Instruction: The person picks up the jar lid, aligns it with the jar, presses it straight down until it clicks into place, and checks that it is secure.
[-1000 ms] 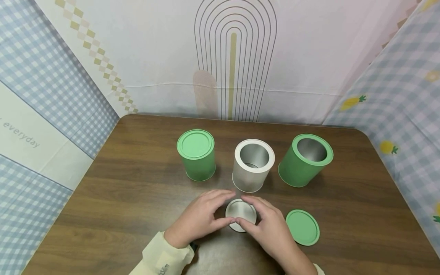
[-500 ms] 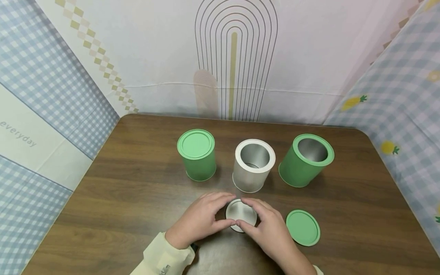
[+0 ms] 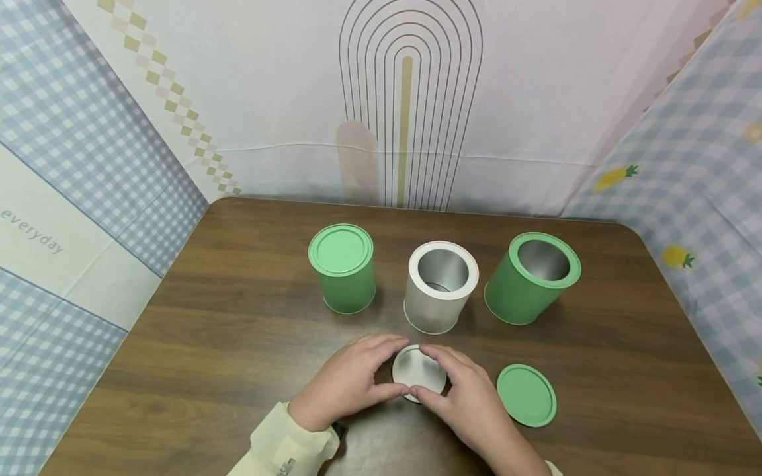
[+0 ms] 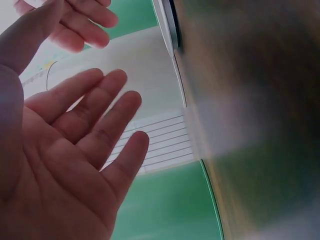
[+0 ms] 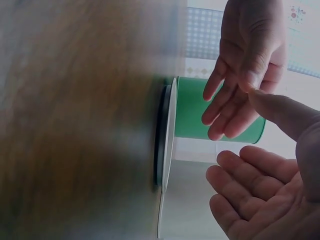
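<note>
A round white lid lies on the wooden table, framed by both hands in the head view. My left hand is on its left and my right hand on its right, with fingers gently curved and thumb tips meeting at its near edge. The right wrist view shows the lid flat on the table while both hands hover apart from it, holding nothing. Behind the lid stands an uncovered white can. To the right of my right hand lies a green lid.
A green can with its lid on stands at the back left. Another green can, uncovered, is at the back right. Patterned cloth hangs behind the table and along both sides.
</note>
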`<state>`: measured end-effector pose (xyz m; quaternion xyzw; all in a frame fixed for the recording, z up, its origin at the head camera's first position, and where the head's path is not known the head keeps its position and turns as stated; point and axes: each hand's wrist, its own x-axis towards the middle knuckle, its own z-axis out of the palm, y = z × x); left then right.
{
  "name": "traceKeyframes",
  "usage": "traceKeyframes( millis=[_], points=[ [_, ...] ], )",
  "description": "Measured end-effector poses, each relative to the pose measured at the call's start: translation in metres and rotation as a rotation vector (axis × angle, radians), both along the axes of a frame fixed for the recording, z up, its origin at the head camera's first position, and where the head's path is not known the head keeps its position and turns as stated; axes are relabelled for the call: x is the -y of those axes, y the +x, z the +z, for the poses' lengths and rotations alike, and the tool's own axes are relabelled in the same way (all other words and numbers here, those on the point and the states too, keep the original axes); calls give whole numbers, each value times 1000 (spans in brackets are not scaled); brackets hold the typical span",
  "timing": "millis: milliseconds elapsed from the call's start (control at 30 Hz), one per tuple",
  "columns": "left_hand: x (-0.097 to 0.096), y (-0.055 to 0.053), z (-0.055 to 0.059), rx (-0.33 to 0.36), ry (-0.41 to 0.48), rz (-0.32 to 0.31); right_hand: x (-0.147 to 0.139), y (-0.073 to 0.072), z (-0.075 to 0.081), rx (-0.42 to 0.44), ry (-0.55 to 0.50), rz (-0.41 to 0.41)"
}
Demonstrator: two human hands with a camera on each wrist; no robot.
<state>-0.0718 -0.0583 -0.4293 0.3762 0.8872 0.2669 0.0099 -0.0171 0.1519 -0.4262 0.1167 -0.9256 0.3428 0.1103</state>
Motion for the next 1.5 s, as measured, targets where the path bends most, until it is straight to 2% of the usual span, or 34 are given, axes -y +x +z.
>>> traceKeyframes(
  millis=[367,733,1000,1500],
  points=[
    [1,-1,-6,63,-56,18,-5,-1,2,215,50,-36],
    [1,-1,-12,94,-103,26,-7,0,1,298,57,-20],
    [-3,1,-18,37,-107,-10,-10,0,-3,300,109,21],
    [-6,2,-20,5,-104,6,-10,-4,-9,161,227,52]
  ],
)
